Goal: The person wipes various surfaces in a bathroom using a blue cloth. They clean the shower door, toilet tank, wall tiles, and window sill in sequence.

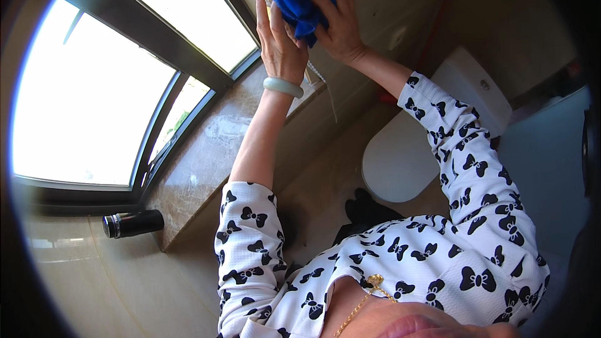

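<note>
Right hand (341, 30) was curled onto a crumpled blue fabric cloth (297, 9), bunched to its left, long axis unclear. Left hand (281, 53) was held just below-left of it, fingers extended, toward the dark-framed glass window (169, 39); cloth contact couldn't be told.

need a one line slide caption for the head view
Right hand holding a bunched blue cloth, left hand close beside it, near a dark-framed window and stone ledge.
</note>
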{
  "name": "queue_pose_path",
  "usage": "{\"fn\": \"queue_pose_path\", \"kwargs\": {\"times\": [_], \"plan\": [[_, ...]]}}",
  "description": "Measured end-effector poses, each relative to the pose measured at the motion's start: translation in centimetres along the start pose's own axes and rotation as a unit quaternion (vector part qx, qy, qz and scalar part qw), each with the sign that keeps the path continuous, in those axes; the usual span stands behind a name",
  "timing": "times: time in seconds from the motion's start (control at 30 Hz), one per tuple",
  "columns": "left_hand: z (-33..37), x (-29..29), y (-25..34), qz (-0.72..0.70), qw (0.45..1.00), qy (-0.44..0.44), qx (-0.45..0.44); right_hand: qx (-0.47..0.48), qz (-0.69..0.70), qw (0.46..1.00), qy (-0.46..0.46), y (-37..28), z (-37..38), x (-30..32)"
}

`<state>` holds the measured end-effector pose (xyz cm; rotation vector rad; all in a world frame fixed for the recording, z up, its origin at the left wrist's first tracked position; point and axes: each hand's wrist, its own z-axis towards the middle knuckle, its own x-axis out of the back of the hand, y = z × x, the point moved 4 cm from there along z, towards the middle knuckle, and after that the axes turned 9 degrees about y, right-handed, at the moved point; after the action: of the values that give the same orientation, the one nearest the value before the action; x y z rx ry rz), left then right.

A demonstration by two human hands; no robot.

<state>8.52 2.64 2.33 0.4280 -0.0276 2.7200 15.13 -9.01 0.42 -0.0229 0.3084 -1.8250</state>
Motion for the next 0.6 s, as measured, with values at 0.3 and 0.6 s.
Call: {"fn": "queue_pose_path", "kwargs": {"times": [0.3, 0.6], "plan": [[1.9, 1.2, 0.4, -0.076, 0.981, -0.026, 0.179, 0.065, -0.005, 0.997, -0.049, -0.4, 4.7, -1.4], [4.9, 7.1, 4.4, -0.097, 0.978, 0.024, 0.182, 0.185, -0.047, 0.978, -0.082, -6.0, 6.8, 1.6]]}}
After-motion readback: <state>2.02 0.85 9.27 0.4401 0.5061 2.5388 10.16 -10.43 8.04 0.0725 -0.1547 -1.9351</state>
